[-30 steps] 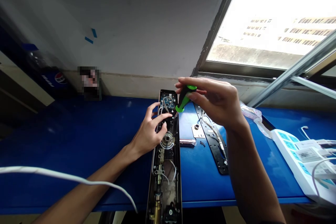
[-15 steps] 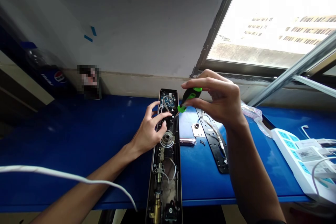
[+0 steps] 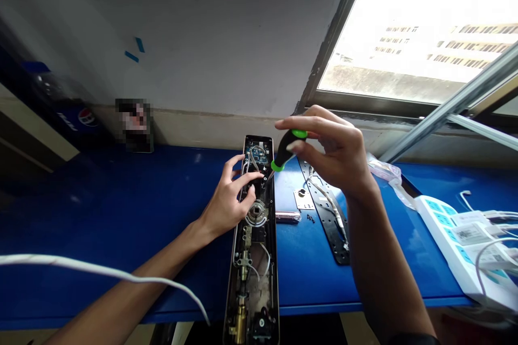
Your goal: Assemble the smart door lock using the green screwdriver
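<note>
A long, narrow electronic door lock (image 3: 254, 275), with its inside exposed, lies lengthwise before me and reaches past the table's front edge. It contains a blue circuit board (image 3: 259, 153), a round hub (image 3: 256, 213), white wires and a brass cylinder (image 3: 240, 326). My right hand (image 3: 334, 145) grips a black and green screwdriver (image 3: 285, 148) between thumb and fingers. The tilted shaft points down into the housing below the board; its tip is too small to make out. My left hand (image 3: 230, 194) rests over the housing's left edge, fingers spread, index fingertip near the screwdriver tip.
Right of the lock lie a small metal plate (image 3: 303, 199), loose screws (image 3: 310, 218), a wrapped cylindrical item (image 3: 288, 217) and a black backplate (image 3: 334, 226) with a cable. A white power strip (image 3: 441, 237) stands far right. A bottle (image 3: 68, 108) is at left; a white cable (image 3: 101, 274) crosses the front.
The screwdriver's handle has turned in my right hand, and the thumb has shifted up along it. My left hand keeps its place on the lock. The whole view has shifted slightly.
</note>
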